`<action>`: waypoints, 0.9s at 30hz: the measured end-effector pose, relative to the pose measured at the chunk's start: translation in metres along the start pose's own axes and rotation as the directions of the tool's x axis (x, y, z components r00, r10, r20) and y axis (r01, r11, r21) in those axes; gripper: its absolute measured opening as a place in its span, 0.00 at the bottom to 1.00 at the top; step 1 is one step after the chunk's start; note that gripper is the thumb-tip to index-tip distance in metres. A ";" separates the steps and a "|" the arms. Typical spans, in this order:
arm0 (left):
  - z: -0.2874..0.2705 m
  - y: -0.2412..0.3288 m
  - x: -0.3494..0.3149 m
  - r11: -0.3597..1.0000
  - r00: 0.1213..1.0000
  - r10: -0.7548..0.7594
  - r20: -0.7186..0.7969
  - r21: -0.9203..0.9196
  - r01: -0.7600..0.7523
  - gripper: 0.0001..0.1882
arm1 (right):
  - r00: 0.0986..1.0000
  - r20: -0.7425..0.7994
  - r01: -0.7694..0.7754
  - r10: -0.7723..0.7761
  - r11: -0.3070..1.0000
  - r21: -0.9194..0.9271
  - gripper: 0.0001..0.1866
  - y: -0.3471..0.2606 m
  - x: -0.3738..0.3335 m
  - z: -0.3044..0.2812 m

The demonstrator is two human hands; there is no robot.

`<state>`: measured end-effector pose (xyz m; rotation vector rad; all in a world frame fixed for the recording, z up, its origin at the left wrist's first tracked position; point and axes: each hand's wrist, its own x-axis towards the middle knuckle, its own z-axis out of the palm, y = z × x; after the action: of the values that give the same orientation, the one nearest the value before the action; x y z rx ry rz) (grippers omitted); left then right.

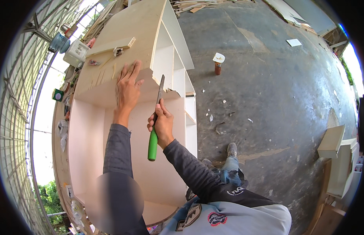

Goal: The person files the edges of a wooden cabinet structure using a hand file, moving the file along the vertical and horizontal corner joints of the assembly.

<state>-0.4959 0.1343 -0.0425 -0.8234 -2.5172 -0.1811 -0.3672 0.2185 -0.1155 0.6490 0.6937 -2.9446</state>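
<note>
My right hand (163, 123) is closed around the green handle of what looks like a file (152, 145). Its narrow grey blade points away from me, beside the ragged, broken edge of a plywood panel (123, 35). My left hand (129, 86) lies on that panel with its fingers stretched out and holds nothing. The panel is part of a large cabinet (88, 129) with white inner faces and several compartments along its right side. Loose splinters lie on the wood just left of my left hand.
A wood strip (111, 47) and small scraps lie on the panel. Beyond its left edge stand a whitish jerrycan (76, 53) and a blue bottle (58, 42). A brown can with a white lid (218, 64) stands on the grey floor. White box-like pieces (342, 164) sit at right.
</note>
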 end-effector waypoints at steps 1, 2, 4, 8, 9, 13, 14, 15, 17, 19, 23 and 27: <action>0.003 -0.006 -0.001 0.999 0.999 -0.007 -0.032 -0.041 0.006 0.35 | 1.000 -0.007 -0.001 0.001 1.000 -0.013 0.30 0.001 -0.001 0.006; 0.006 -0.007 -0.001 1.000 0.998 -0.001 -0.057 -0.030 0.000 0.34 | 1.000 -0.007 0.016 -0.016 1.000 -0.015 0.30 0.000 0.003 0.008; 0.011 -0.009 -0.002 1.000 0.994 0.009 -0.107 -0.007 -0.010 0.31 | 0.999 -0.005 0.047 -0.048 0.999 -0.020 0.29 -0.002 0.017 0.018; 0.012 -0.013 0.000 0.999 0.993 0.043 -0.109 0.009 -0.042 0.30 | 0.999 -0.031 0.045 -0.044 0.998 0.035 0.28 -0.019 0.045 0.043; 0.012 -0.013 0.005 0.999 0.993 0.050 -0.108 0.011 -0.049 0.31 | 0.999 -0.036 0.038 -0.036 0.998 0.052 0.27 -0.027 0.053 0.047; 0.010 -0.008 0.007 1.000 0.996 0.016 -0.089 0.025 -0.013 0.32 | 0.999 -0.009 0.046 -0.045 0.990 0.136 0.21 -0.023 0.052 0.037; 0.008 -0.011 0.007 0.999 0.995 0.023 -0.097 0.030 -0.020 0.31 | 0.999 -0.036 -0.004 0.008 0.996 0.093 0.21 -0.016 0.040 0.033; 0.009 -0.014 0.002 0.999 0.994 0.031 -0.101 0.034 -0.027 0.31 | 0.999 -0.034 0.036 -0.036 0.999 0.008 0.23 -0.008 0.024 0.029; 0.005 -0.019 0.002 0.998 0.992 0.041 -0.118 0.047 -0.036 0.31 | 0.998 -0.057 0.008 -0.009 1.000 -0.010 0.22 -0.007 0.013 0.035; 0.008 -0.014 0.004 0.998 0.990 0.048 -0.131 0.043 -0.043 0.31 | 0.998 -0.053 0.041 -0.040 0.999 0.026 0.23 -0.014 0.039 0.051; 0.009 -0.013 0.007 0.998 0.993 0.055 -0.105 0.037 -0.051 0.30 | 0.990 -0.039 0.135 -0.134 0.990 0.037 0.26 -0.020 0.048 0.053; 0.007 -0.017 0.002 0.998 0.994 0.054 -0.093 0.048 -0.049 0.30 | 0.998 -0.036 0.043 -0.042 0.999 0.024 0.27 -0.009 0.013 0.043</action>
<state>-0.5100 0.1239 -0.0471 -0.8411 -2.4008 -0.1411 -0.3973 0.2080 -0.0821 0.6987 0.6834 -2.9925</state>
